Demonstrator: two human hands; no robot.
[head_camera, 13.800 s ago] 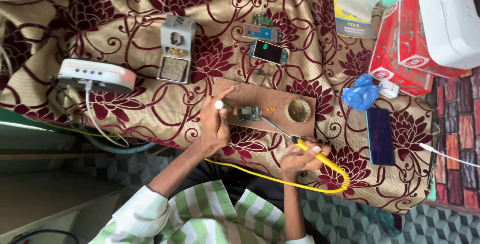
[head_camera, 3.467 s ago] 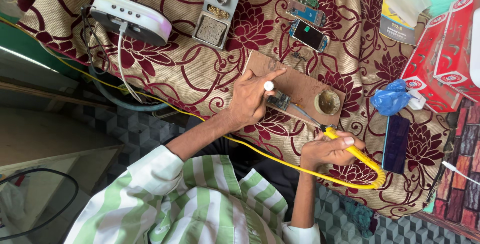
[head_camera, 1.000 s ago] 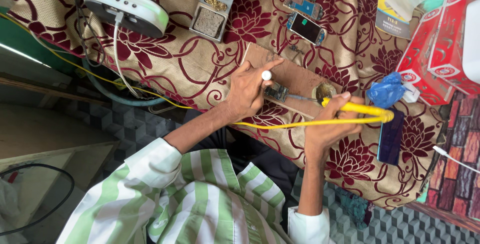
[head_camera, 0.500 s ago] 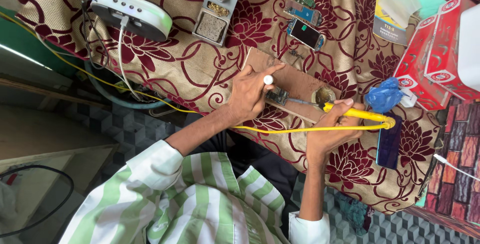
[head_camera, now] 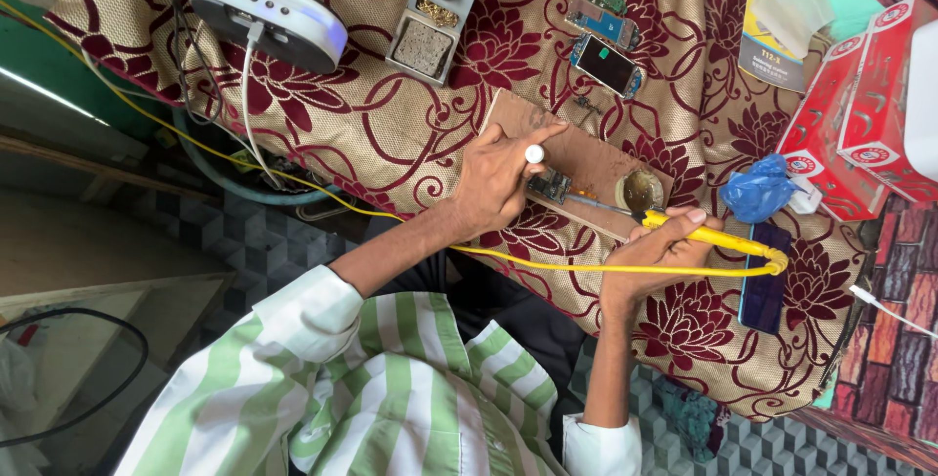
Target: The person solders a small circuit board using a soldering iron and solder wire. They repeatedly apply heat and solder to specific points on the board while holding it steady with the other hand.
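Observation:
My left hand point(head_camera: 500, 181) presses down on a small circuit board point(head_camera: 553, 186) that lies on a wooden block point(head_camera: 596, 158), and it pinches a thin tool with a round white end point(head_camera: 533, 153). My right hand point(head_camera: 653, 253) is shut on a yellow soldering iron point(head_camera: 718, 238). The iron's metal tip reaches left to the edge of the small circuit board. A round tin of brown paste point(head_camera: 640, 189) sits on the block just above the iron's shaft. The iron's yellow cord point(head_camera: 586, 267) loops back under both wrists.
The floral cloth point(head_camera: 391, 134) carries a white box-shaped unit with buttons point(head_camera: 269, 15), a grey iron stand with a sponge point(head_camera: 435, 12), phone boards point(head_camera: 606, 61), red cartons point(head_camera: 865, 114), a blue plastic wad point(head_camera: 757, 189) and a dark phone point(head_camera: 762, 288).
My right hand has drawn the iron back from the round tin and brought its tip to the small circuit board. My left hand has stayed on the board.

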